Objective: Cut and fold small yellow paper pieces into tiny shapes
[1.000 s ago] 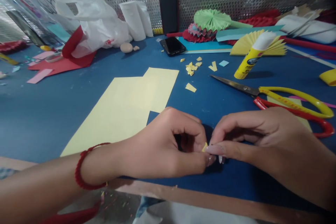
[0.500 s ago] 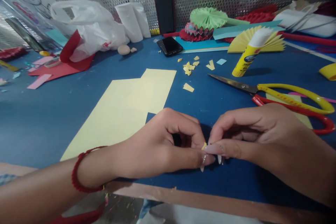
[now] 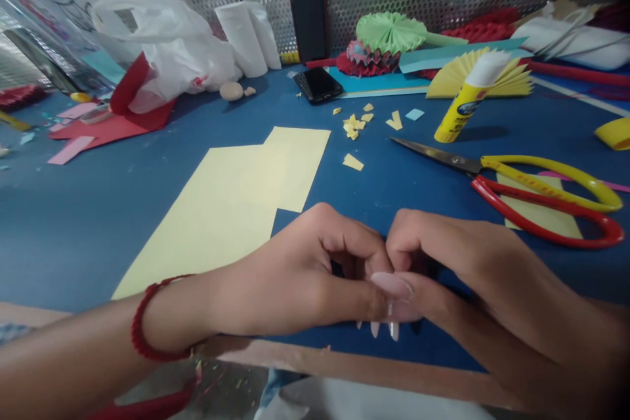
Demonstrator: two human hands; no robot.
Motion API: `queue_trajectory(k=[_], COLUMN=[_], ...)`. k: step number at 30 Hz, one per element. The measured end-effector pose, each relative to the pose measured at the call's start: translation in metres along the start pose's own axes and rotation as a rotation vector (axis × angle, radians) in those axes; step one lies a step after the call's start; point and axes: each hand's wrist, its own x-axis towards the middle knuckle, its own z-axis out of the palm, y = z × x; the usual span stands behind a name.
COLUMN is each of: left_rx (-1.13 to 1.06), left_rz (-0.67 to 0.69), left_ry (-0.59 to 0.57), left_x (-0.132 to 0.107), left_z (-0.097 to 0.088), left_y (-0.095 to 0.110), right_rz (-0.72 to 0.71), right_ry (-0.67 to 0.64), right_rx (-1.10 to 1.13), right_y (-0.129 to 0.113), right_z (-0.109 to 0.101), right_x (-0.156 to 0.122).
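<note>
My left hand (image 3: 305,275) and my right hand (image 3: 453,262) meet knuckle to knuckle low on the blue table (image 3: 73,223), near its front edge. Both are closed, fingertips pressed together in a pinch. Whatever sits between the fingers is hidden now. A red cord bracelet circles my left wrist. A pale yellow paper sheet (image 3: 231,203) lies just behind my left hand. Scissors (image 3: 531,187) with one yellow and one red handle lie behind my right hand, blades pointing left.
A yellow glue stick (image 3: 465,105) leans at the back right beside folded paper fans (image 3: 394,33). Small yellow scraps (image 3: 357,128) dot the middle. Two phones (image 3: 319,84), a white plastic bag (image 3: 167,52) and red paper (image 3: 98,128) fill the back left.
My hands closed in together and dropped slightly toward the front edge. The small yellow paper bit seen between the fingertips earlier is now covered.
</note>
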Motion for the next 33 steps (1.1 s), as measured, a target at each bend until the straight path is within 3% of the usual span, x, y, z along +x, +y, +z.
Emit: queue_trajectory(k=[5,15,19,27,33], left_rx=[0.006,0.057,0.073,0.067,-0.103], left_rz=[0.030,0.032,0.075,0.096,-0.004], left_ry=[-0.029,-0.048,0.012,0.099,0.099], left_x=[-0.002,-0.002,-0.002,-0.005,-0.002], left_z=[0.000,-0.001,-0.002,-0.002,0.000], left_y=[-0.002,-0.002,-0.005,-0.004,-0.003], right_rz=[-0.074,-0.021,-0.023,0.014,0.019], right_ry=[0.003,-0.063,-0.103,-0.051,-0.049], right_rx=[-0.082,0.271,0.198,0.177,0.186], right_y=[-0.001,0.002,0.002,0.006,0.005], right_z=[0.001,-0.002,-0.007,-0.007,-0.007], right_x=[0.002,0.004,0.006,0.005,0.006])
